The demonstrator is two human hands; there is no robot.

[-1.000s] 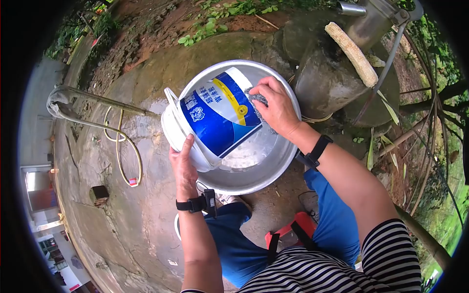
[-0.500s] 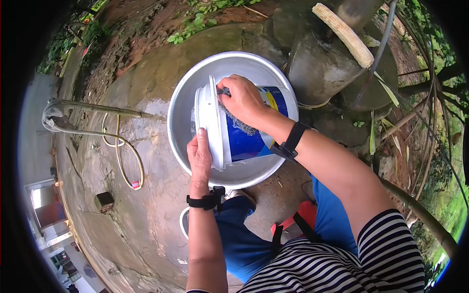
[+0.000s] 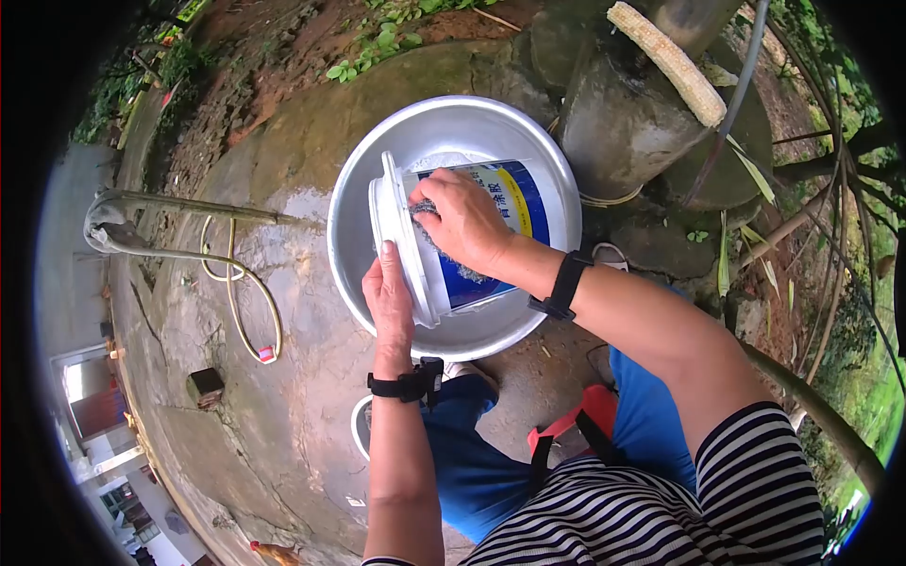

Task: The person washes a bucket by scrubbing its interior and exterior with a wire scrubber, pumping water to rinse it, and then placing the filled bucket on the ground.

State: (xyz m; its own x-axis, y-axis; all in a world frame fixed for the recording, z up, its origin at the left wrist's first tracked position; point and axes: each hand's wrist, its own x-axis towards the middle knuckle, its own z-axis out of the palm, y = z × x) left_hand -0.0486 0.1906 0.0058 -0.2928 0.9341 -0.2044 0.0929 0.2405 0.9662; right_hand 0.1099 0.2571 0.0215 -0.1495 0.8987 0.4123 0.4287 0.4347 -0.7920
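Note:
A white bucket with a blue and yellow label (image 3: 522,203) lies on its side in a round metal basin (image 3: 354,189). My left hand (image 3: 389,297) grips the bucket's rim at the left, thumb on the outside. My right hand (image 3: 462,217) is closed on a grey scouring pad (image 3: 427,209) and presses it to the label near the rim. Part of the pad shows below the palm. The hand and forearm hide the middle of the label.
A corn cob (image 3: 668,64) rests on a stone block (image 3: 618,141) at the upper right. A yellowish hose (image 3: 274,316) and a small dark block (image 3: 205,387) lie on the wet ground at left. A chicken (image 3: 276,553) stands at the bottom left.
The bucket has gone from tilted above the basin to lying lower inside it, its rim toward the left. My right hand has moved left with the pad, from the base end toward the rim.

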